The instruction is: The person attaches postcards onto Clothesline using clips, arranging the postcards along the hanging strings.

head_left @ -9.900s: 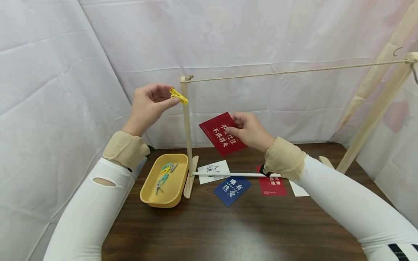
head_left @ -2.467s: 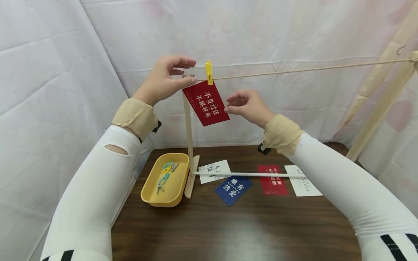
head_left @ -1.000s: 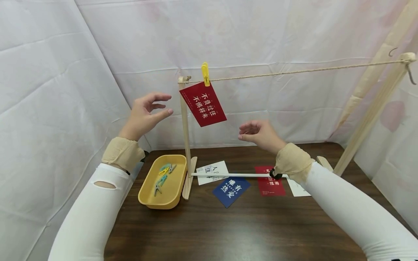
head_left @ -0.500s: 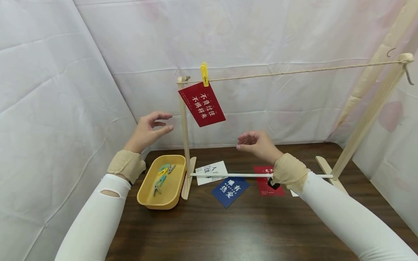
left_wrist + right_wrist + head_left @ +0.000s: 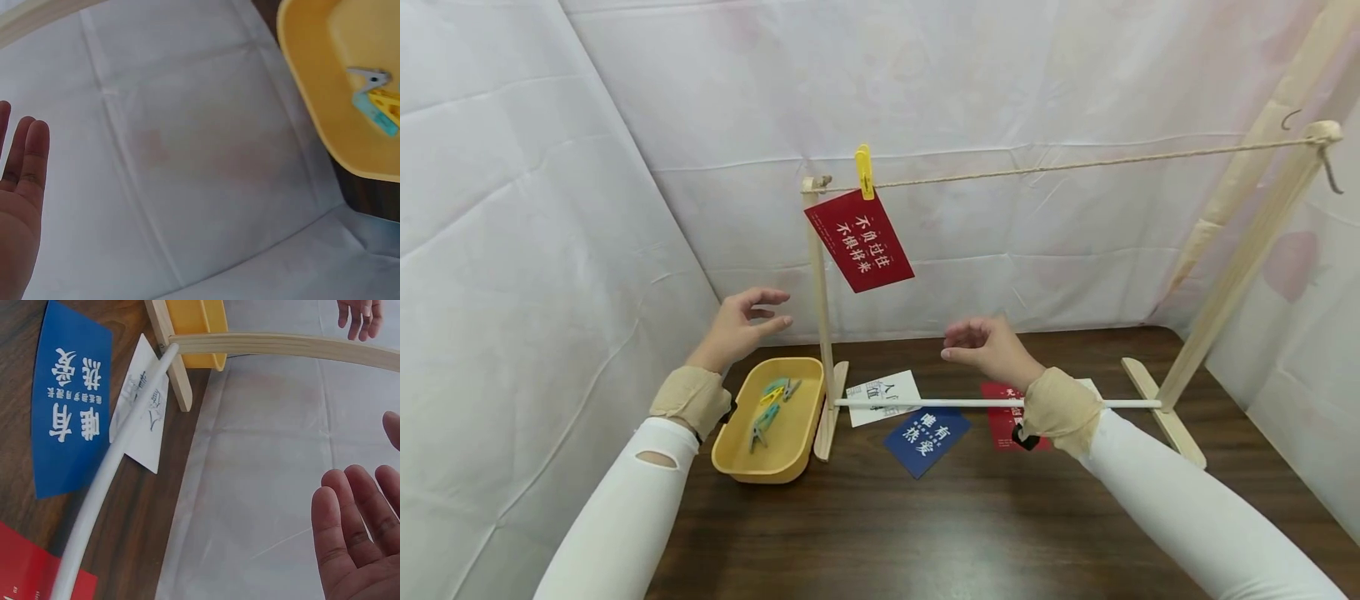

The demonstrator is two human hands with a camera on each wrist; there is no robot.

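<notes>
1. Yellow tub [image 5: 790,437]: far left on the table [image 5: 850,533], beside the left post [image 5: 822,308]. We see several clothespins [image 5: 766,417] inside, strung loosely along its long axis.
2. Left hand [image 5: 745,327]: thumb and fingers wide apart, nothing held. Key relation, our judgement: clothespins lie below it, slightly right and toward us; this is the nearer hand.
3. Hanging red card [image 5: 860,242]: tilted, pinned near an upper corner by a yellow clip [image 5: 865,172] on the rope [image 5: 1037,170]; long axis slopes down rightward. Neither hand touches it.
4. White card [image 5: 880,392], then blue card [image 5: 927,437]: on the table, blue lying askew, long axis running away to the right.
5. Right hand [image 5: 988,348]: loosely curved, holding nothing, nearer the blue card than the left is. Head view hides its palm; right wrist view shows us straighter fingers, thumb well apart.
6. Second red card [image 5: 1002,417]: on the table, partly behind the right wrist; we can't see it whole.
</notes>
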